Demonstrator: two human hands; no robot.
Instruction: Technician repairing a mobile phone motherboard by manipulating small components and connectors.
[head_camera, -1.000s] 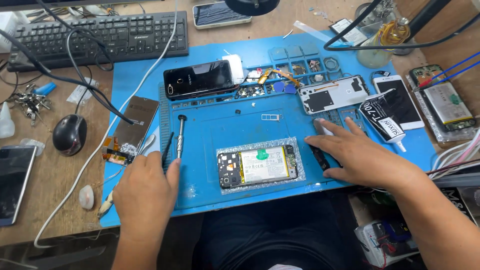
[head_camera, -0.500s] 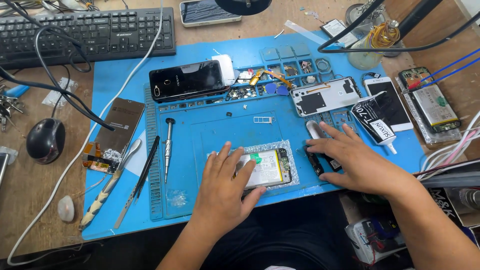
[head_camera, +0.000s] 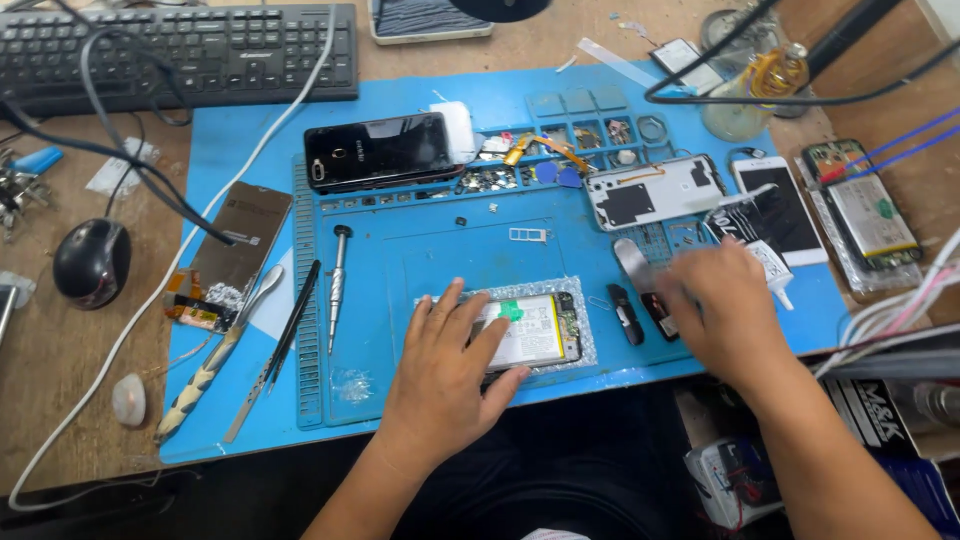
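Left hand flat, ungripping, on opened phone (foil-edged); blurred right hand, grip unclear, over small black parts

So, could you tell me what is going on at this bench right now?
A person is working on an opened phone with a white battery and green tab, which lies on a blue silicone repair mat. The left hand rests flat on the phone's left side. The right hand is over small black parts at the mat's right; it is blurred, so any grip is unclear. A black-handled screwdriver and tweezers lie untouched to the left, and a black phone sits further back.
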